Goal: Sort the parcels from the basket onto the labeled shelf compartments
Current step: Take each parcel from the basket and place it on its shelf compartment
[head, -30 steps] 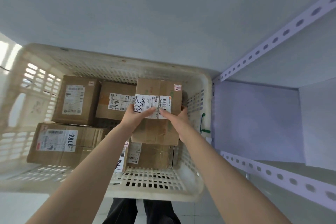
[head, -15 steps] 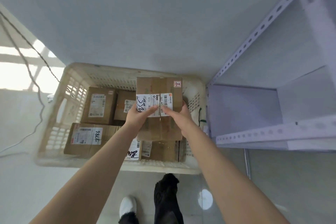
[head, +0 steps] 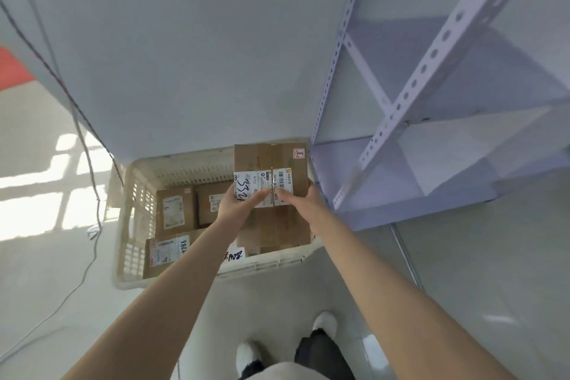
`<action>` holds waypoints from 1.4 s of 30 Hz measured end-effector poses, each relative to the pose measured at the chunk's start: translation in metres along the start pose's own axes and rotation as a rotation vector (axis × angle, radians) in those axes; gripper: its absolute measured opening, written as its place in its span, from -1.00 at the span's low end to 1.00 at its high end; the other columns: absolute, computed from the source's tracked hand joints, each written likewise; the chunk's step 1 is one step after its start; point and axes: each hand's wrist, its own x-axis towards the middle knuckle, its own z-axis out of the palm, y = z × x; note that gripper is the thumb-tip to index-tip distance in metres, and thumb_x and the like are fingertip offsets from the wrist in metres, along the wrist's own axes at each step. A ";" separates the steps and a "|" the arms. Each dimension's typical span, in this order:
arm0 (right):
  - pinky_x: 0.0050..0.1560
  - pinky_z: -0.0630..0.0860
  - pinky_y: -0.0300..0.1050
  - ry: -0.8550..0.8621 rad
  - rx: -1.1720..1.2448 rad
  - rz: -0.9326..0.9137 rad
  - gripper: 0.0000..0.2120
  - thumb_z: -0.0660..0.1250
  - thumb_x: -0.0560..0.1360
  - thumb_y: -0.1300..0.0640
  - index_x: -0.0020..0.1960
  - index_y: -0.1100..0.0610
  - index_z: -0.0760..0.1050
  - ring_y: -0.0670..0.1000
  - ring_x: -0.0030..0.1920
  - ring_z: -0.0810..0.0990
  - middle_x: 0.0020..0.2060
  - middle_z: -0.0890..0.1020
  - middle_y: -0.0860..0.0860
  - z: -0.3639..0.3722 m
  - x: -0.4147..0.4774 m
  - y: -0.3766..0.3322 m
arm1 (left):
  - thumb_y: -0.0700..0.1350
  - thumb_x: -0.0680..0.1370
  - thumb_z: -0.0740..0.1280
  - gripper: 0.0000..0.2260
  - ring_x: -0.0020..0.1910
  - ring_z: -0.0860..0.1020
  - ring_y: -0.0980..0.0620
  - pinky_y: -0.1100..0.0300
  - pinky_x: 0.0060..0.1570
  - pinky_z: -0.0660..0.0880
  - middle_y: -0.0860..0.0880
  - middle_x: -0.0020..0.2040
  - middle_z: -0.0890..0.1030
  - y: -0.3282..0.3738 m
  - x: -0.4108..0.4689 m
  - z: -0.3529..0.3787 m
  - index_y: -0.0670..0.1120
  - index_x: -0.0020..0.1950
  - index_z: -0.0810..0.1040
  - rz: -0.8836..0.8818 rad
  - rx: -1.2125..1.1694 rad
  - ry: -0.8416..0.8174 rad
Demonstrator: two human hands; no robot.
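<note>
I hold a brown cardboard parcel (head: 271, 163) with a white shipping label and handwritten digits above the cream plastic basket (head: 129, 225). My left hand (head: 236, 205) grips its left side, thumb on the label. My right hand (head: 303, 203) grips its right side. Three more brown parcels lie in the basket: one at the back left (head: 174, 210), one beside it (head: 212, 202), and one at the front left (head: 166, 251). The pale purple metal shelf (head: 401, 102) stands to the right, and the compartments in view hold nothing.
A grey wall rises behind the basket. A thin cable (head: 89, 163) hangs down the wall and trails over the pale floor at the left. My feet (head: 324, 322) stand on the floor below the basket. Perforated shelf uprights (head: 339, 40) border the basket's right side.
The parcel has risen out of the basket in both hands. The view has pulled back and up, so the basket looks smaller and more of the shelf shows.
</note>
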 end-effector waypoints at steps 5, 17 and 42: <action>0.39 0.37 0.18 0.031 0.029 -0.041 -0.14 0.58 0.28 -0.14 0.47 -0.03 0.27 0.05 0.35 0.47 0.30 0.55 -0.06 -0.036 -0.022 -0.001 | 0.23 0.26 0.54 -0.40 0.07 0.58 0.08 0.08 0.18 0.46 0.11 0.04 0.63 0.013 -0.018 0.030 0.04 0.22 0.53 0.030 0.068 -0.009; 0.33 0.46 0.06 -0.101 -0.117 -0.075 -0.39 0.51 0.43 0.14 0.42 0.12 0.38 0.04 0.25 0.56 0.26 0.59 0.03 -0.207 -0.039 0.052 | 0.07 0.34 0.55 -0.58 -0.04 0.65 0.11 0.18 -0.07 0.58 0.06 -0.03 0.69 -0.015 -0.084 0.181 -0.02 0.13 0.61 -0.030 0.028 -0.023; 0.37 0.42 0.10 -0.004 -0.154 -0.019 -0.11 0.63 0.27 0.06 0.46 0.07 0.25 0.04 0.33 0.48 0.29 0.55 -0.02 -0.352 0.021 0.086 | 0.14 0.29 0.57 -0.45 0.03 0.63 0.10 0.11 0.05 0.57 0.10 0.03 0.67 -0.011 -0.030 0.341 0.02 0.21 0.54 -0.029 0.133 -0.037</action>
